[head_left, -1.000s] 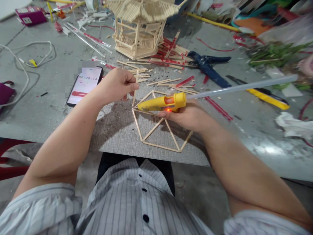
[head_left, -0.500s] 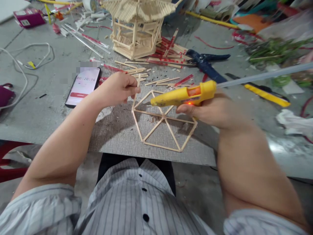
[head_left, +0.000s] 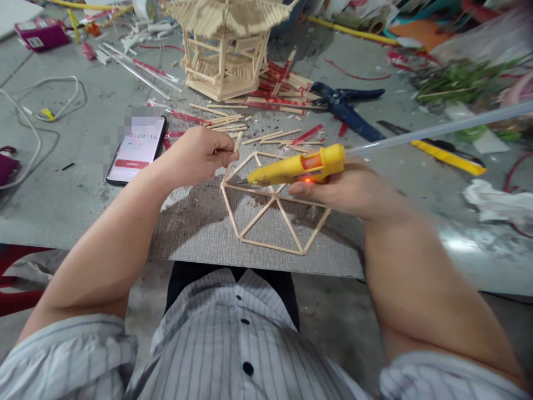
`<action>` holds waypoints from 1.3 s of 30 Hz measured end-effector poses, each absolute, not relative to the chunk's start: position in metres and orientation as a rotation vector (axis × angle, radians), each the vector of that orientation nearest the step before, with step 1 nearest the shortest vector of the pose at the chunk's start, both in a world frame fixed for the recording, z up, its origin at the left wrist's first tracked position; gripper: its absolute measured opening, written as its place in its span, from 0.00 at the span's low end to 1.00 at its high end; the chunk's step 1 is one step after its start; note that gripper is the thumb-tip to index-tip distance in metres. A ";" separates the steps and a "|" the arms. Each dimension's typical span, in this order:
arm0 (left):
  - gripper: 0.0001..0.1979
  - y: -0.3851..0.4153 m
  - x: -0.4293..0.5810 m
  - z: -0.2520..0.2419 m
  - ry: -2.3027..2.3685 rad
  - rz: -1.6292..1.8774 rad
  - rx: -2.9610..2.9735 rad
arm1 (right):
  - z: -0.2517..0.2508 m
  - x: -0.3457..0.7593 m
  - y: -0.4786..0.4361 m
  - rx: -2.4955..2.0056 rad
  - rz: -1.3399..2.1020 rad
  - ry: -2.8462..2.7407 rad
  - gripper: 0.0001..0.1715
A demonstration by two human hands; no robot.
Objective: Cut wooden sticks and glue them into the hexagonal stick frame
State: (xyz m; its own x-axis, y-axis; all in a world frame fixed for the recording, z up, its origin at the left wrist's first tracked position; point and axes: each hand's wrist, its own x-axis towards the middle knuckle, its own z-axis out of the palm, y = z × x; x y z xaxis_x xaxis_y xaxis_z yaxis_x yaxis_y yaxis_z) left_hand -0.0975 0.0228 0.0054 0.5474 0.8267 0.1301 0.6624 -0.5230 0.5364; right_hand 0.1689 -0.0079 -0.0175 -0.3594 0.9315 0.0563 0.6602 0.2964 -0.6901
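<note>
Pinched in my left hand (head_left: 208, 154) is a thin wooden stick (head_left: 239, 142), tilted, with its lower end at the left corner of a hexagonal stick frame (head_left: 272, 246). The frame lies flat on the table, with spokes meeting at its centre. My right hand (head_left: 345, 191) is wrapped round a yellow hot glue gun (head_left: 291, 168) with a red light glowing on it. A long clear glue stick (head_left: 437, 130) sticks out of its back. The gun's nozzle points left, close to the frame's left corner and the held stick's lower end.
A stick-built pavilion model (head_left: 225, 61) stands at the back. Loose wooden sticks (head_left: 270, 136), blue cutting pliers (head_left: 350, 111) and a yellow utility knife (head_left: 447, 155) lie beyond the frame. A phone (head_left: 137, 147) showing a timer is by my left wrist; a white cable (head_left: 39, 133) curls farther left.
The glue gun has moved slightly left, its nozzle nearer the frame's left corner. The stick in my left hand leans a little more to the right. The whole view has shifted slightly.
</note>
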 end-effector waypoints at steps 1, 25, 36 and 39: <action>0.12 0.023 -0.098 0.005 1.209 0.530 2.357 | -0.018 0.166 -0.008 -1.425 0.786 -2.132 0.26; 0.10 0.026 -0.098 0.001 1.193 0.633 2.293 | -0.025 0.152 -0.006 -1.413 0.769 -2.234 0.18; 0.09 0.029 -0.098 -0.005 1.193 0.670 2.300 | -0.020 0.150 -0.009 -1.500 0.759 -2.101 0.21; 0.09 0.029 -0.097 -0.007 1.185 0.680 2.270 | -0.021 0.150 -0.007 -1.486 0.777 -2.080 0.23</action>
